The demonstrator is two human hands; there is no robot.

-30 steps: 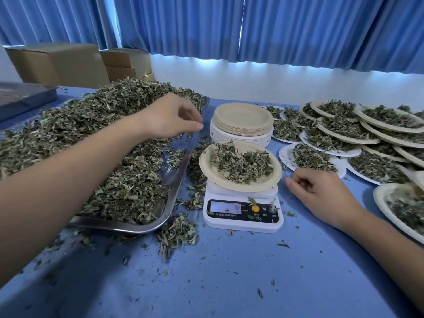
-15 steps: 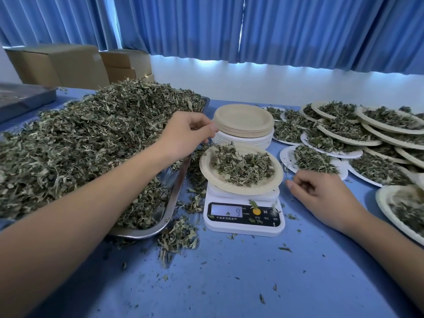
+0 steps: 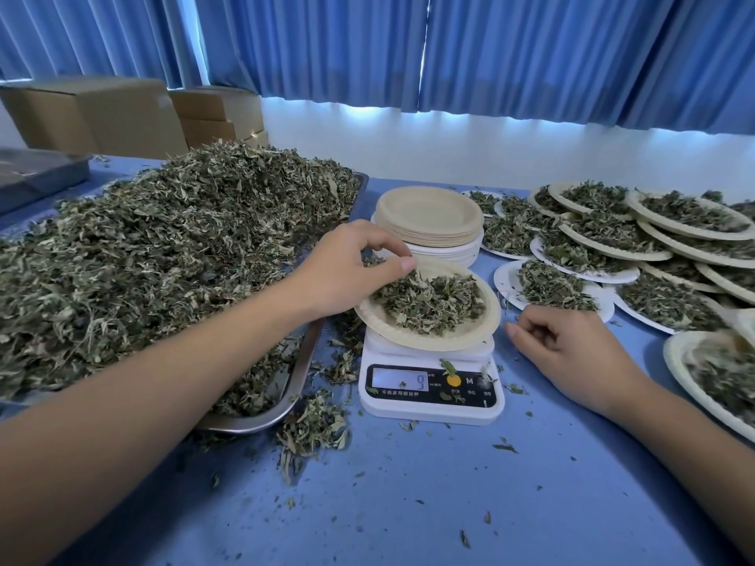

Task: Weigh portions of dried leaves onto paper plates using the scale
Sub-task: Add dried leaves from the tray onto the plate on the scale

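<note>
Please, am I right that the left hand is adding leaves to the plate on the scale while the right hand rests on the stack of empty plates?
Not quite: the head view shows the right hand resting on the blue table beside the scale, not on the stack of empty plates. The left hand does pinch leaves over the plate.

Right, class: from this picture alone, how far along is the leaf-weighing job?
Done: many filled plates overlap at the right. In hand: the left hand pinches leaves over the plate on the scale, whose display shows a 9; the right hand rests beside it. Left: a big heap in the metal tray and a stack of empty plates.
</note>
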